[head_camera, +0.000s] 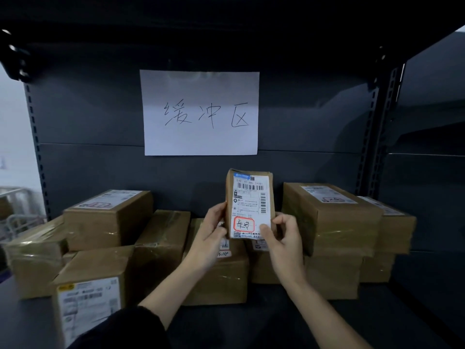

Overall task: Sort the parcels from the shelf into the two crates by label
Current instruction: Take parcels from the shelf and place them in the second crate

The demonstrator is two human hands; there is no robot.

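Note:
A small brown parcel (249, 197) is held upright above the shelf, its white shipping label facing me with handwritten characters in a red outline near the bottom. My left hand (214, 230) grips its left edge and my right hand (281, 233) grips its lower right corner, thumb on the label. Several brown cardboard parcels lie on the dark shelf (377, 313): a stacked pair at left (108, 217), a labelled one at front left (88, 293), a large one at right (332, 217). No crate is in view.
A white paper sign (201, 112) with handwritten characters hangs on the shelf's back panel. Slotted uprights (377, 137) frame the bay on both sides. A shelf board runs overhead. A pale metal rack (15, 212) shows beyond the left upright.

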